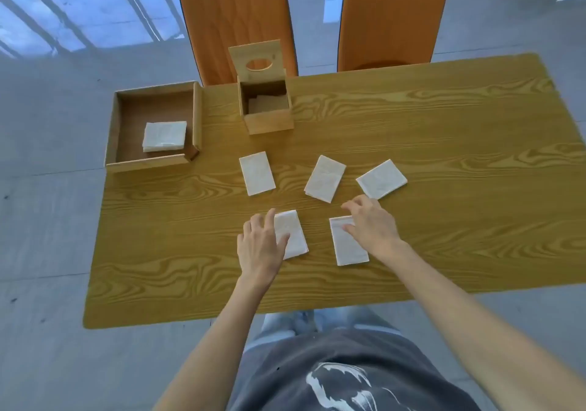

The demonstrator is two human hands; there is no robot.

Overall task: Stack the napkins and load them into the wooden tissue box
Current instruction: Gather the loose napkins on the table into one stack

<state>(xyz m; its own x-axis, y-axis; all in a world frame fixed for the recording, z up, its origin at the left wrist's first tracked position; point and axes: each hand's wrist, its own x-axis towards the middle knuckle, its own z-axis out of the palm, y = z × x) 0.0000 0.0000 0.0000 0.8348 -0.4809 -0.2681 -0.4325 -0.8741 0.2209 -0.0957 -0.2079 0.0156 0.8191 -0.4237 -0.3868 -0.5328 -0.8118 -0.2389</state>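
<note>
Napkins lie loose on the table (444, 144): my left hand (258, 245) rests spread on the near-left napkin (293, 236), gripping nothing, and my right hand (371, 223), fingers loosely curled and empty, touches the near-right napkin (347, 245). I'd slide one flat onto the other, corners squared. Three more napkins (325, 178) lie beyond, with bare tabletop up to the open wooden tissue box (269, 122).
</note>
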